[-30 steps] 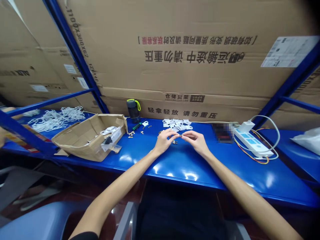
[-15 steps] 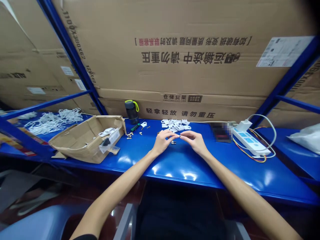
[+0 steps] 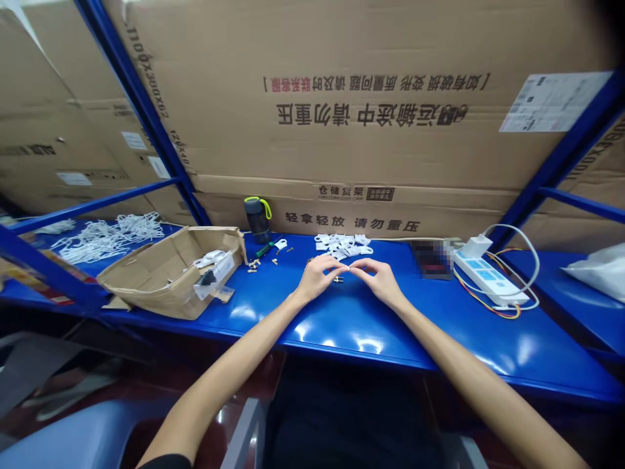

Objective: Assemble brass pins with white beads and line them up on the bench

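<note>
Over the middle of the blue table, my left hand (image 3: 317, 276) and my right hand (image 3: 378, 279) meet at the fingertips. Both are pinched closed around something too small to make out. A small metal part (image 3: 338, 279) lies on the table just below the fingertips. Behind the hands is a pile of white plastic pieces (image 3: 342, 246). To the left, small brass-coloured parts (image 3: 252, 265) are scattered near a green-handled tool (image 3: 264, 249) and a single white piece (image 3: 281, 244).
An open cardboard box (image 3: 146, 286) stands at the left, with a dark bottle (image 3: 257, 221) behind it. At the right are a blurred dark item (image 3: 432, 259) and a white power strip (image 3: 491, 280) with cables. Large cardboard (image 3: 371, 150) backs the table.
The right hand's fingertips have shifted slightly left, closer to those of the left hand. The dark bit visible between them before no longer shows.
</note>
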The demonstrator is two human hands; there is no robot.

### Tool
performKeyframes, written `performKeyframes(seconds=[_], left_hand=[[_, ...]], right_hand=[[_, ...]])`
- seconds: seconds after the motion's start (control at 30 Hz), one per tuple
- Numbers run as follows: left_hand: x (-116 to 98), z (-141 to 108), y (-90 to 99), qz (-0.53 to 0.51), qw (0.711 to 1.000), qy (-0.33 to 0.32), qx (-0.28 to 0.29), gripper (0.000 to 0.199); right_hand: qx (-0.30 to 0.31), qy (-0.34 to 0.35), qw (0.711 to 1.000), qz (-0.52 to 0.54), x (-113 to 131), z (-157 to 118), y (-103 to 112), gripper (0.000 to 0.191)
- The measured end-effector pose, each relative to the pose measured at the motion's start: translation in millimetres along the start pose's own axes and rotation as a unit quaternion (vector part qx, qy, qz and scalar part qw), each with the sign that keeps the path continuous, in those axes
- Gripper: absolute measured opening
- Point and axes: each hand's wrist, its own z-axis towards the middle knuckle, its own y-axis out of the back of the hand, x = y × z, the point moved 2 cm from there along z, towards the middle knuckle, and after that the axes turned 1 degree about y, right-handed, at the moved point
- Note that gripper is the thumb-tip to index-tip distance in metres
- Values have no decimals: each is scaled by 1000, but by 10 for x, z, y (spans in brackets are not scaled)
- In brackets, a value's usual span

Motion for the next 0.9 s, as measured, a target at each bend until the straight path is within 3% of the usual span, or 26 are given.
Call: performKeyframes(seconds=[0.17, 0.33, 0.67, 0.9], left_hand=[[27, 18, 47, 39, 999, -14, 9, 27], [110, -3, 73, 118, 990, -36, 65, 34], [226, 5, 127, 241, 957, 1, 161, 32], [269, -13, 66, 282, 937, 16, 204, 30]], right_hand=[[-9, 2, 999, -45, -66, 1, 9, 26], [3, 9, 995, -99, -95, 28, -14, 25], [100, 21, 971, -214, -278, 198, -210, 16], [124, 46, 964, -230, -289, 177, -244, 13]])
